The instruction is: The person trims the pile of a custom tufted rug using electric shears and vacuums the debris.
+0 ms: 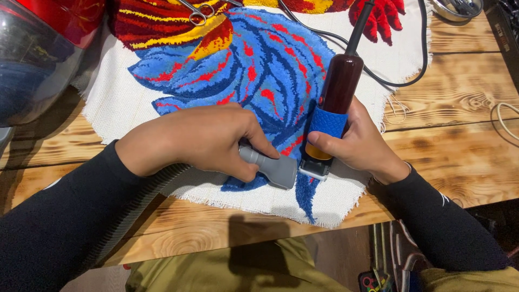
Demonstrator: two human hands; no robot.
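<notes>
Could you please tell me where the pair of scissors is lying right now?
In the head view, the scissors lie at the top edge, left of centre, on the red and yellow part of the tufted rug, well above both hands.

Both arms wear close-fitting black long sleeves reaching the wrists. The right sleeve (443, 221) carries a small white mark near the forearm; the left sleeve (59, 216) shows a faint pale mark near the elbow. Left hand (200, 140) and right hand (362, 143) are bare. Olive-yellow trousers (243, 270) cover the lap.
</notes>
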